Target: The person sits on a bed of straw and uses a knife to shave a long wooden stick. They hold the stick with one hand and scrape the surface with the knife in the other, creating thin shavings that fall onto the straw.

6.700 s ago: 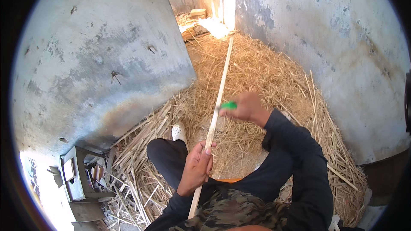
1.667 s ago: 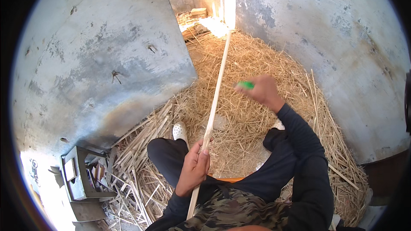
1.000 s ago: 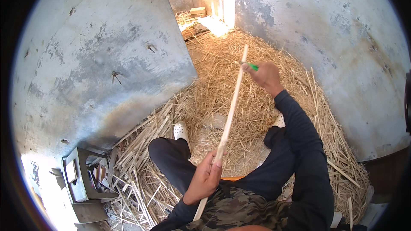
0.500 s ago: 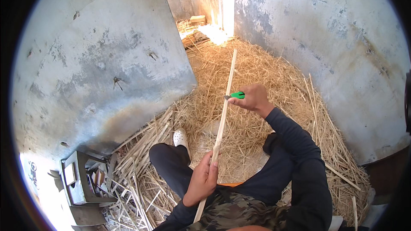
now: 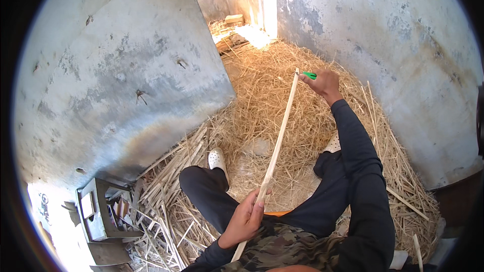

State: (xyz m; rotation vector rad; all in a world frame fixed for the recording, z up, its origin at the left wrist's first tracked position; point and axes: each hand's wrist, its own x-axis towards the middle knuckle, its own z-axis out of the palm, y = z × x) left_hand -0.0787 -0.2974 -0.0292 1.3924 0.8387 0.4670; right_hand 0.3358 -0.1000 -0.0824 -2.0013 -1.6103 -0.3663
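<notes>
My left hand (image 5: 245, 219) is wrapped round the lower part of a long pale wooden strip (image 5: 283, 133), which looks like split bamboo. The strip slants up and away to the right from beside my lap. At its far tip, my right hand (image 5: 325, 83) grips a green-handled knife (image 5: 309, 75). The blade end meets the strip there, though it is too small to make out clearly. My right arm is stretched well forward.
Loose shavings (image 5: 262, 88) cover the floor ahead. Split strips (image 5: 169, 221) lie piled at the left, with more along the right wall (image 5: 383, 60). A small stool-like frame (image 5: 103, 211) stands at the lower left. My white clogs (image 5: 217, 159) rest among the shavings; a brick (image 5: 234, 18) lies far back.
My right hand has slid the knife forward and to the right, from partway along the strip to its far tip. The strip leans further right; my left hand keeps its hold.
</notes>
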